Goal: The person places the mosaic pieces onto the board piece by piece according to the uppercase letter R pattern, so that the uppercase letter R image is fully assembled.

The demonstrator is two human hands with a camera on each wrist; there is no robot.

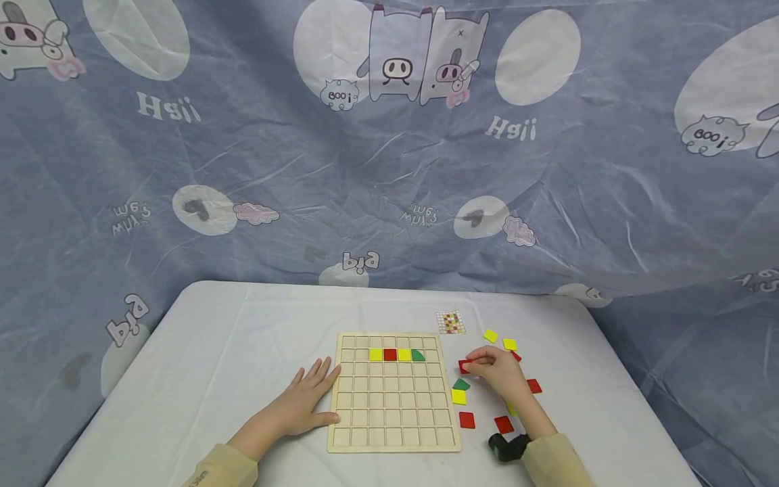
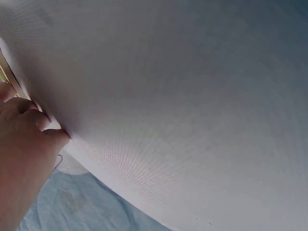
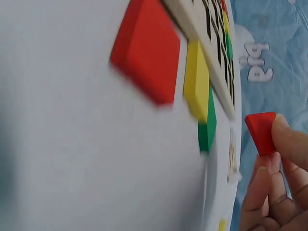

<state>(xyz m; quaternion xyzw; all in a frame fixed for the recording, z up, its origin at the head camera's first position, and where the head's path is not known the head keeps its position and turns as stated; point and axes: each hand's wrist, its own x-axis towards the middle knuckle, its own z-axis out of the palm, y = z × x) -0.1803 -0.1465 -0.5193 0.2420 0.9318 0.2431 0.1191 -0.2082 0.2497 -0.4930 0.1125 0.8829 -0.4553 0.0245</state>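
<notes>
A wooden grid board lies on the white table, with yellow, red, yellow and green pieces in a row of cells near its far edge. My left hand rests by the board's left side, fingers spread and touching its edge; in the left wrist view the hand shows at the far left. To the right of the board, my right hand pinches a red square tile between thumb and fingers. The right wrist view shows this red tile held off the table.
Loose pieces lie right of the board: a green piece, a yellow tile, red tiles such as this red square, and several others. A small patterned card lies behind. A black object is at the right wrist.
</notes>
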